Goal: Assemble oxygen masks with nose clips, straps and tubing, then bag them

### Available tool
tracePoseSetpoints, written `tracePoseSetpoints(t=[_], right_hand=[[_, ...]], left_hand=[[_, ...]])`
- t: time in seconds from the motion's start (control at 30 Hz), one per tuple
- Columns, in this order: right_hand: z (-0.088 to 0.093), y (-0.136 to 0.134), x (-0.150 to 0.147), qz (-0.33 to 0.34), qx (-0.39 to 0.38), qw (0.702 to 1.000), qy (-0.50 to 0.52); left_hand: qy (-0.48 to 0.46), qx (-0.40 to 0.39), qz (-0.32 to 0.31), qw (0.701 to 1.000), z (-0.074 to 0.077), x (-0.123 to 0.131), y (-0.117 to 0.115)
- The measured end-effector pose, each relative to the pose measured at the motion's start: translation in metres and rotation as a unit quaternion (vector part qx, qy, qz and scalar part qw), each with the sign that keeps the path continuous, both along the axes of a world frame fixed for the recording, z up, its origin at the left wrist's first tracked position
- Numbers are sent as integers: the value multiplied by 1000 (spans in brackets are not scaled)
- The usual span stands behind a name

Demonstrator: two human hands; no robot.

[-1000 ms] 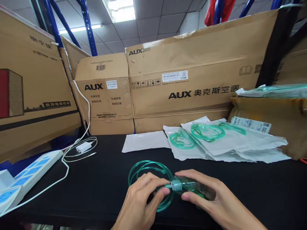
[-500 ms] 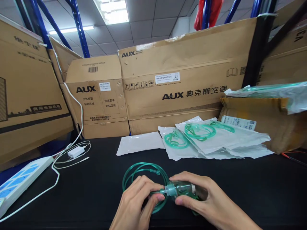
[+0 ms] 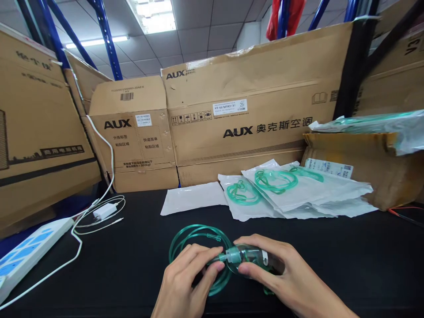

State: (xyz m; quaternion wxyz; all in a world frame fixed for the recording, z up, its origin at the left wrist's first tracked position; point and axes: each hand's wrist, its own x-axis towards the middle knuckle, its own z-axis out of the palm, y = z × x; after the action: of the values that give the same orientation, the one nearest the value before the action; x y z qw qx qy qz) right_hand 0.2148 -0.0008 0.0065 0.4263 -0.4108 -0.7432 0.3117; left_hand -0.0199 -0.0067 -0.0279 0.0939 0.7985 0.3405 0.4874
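Observation:
My left hand point(image 3: 190, 276) pinches the end of a green tube between thumb and fingers. The tube point(image 3: 199, 227) lies coiled on the black table behind and beneath that hand, with a free end fitting point(image 3: 213, 237) showing inside the loops. My right hand point(image 3: 286, 267) is closed around a clear, green-tinted oxygen mask point(image 3: 253, 255), thumb below and fingers above. A pale green connector point(image 3: 233, 255) sticks out of the mask toward my left fingertips, where the tube end meets it. How far the tube sits on the connector is hard to see. Part of the mask is hidden by my right hand.
White pouches point(image 3: 281, 185) with green tubing lie at the back right, beside a flat white pouch point(image 3: 194, 198). A power strip point(image 3: 36, 247) and white cables point(image 3: 111, 212) lie at left. Cardboard boxes point(image 3: 258, 106) wall the back; an open carton point(image 3: 361, 172) stands right.
My left fingertips have shifted slightly left along the tube, leaving more of the connector in sight. The mask has turned a little in my right hand.

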Motion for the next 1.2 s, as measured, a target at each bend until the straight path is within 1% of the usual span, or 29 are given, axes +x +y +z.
tracePoseSetpoints(t=[0.13, 0.2, 0.27, 0.33, 0.43, 0.5, 0.6, 0.7, 0.8, 0.93, 1.03, 1.2], right_hand=[[15, 10, 0, 13, 95, 992, -84], [24, 13, 0, 15, 136, 982, -128], [28, 14, 1, 13, 146, 978, -151], [27, 12, 0, 11, 122, 983, -139], [19, 5, -3, 3, 63, 994, -84], [14, 4, -6, -2, 42, 998, -46], [13, 7, -8, 23, 38, 999, -7], [17, 11, -5, 60, 31, 998, -2], [18, 9, -3, 55, 17, 998, -17], [7, 0, -5, 23, -1, 1000, -21], [-1, -5, -8, 16, -12, 1000, -20], [-3, -4, -9, 13, -8, 1000, 4]], left_hand=[[-30, -18, 69, 997, -1, 0, 0], [-42, -17, 82, 996, 0, 0, 0], [-47, -11, 77, 996, 0, 1, 0], [-43, -1, 56, 998, -1, 1, 1], [-30, 15, 26, 999, -2, 2, 2], [-28, 15, 20, 999, -2, 1, 2], [-29, -7, 18, 999, 1, -1, 1], [-24, -29, 8, 999, 3, -2, 0], [-18, -31, -1, 999, 4, -2, 0], [-7, 9, -6, 1000, 0, -2, 0], [15, 48, -2, 999, -3, -1, 1], [30, 76, 15, 997, -5, 1, 1]])
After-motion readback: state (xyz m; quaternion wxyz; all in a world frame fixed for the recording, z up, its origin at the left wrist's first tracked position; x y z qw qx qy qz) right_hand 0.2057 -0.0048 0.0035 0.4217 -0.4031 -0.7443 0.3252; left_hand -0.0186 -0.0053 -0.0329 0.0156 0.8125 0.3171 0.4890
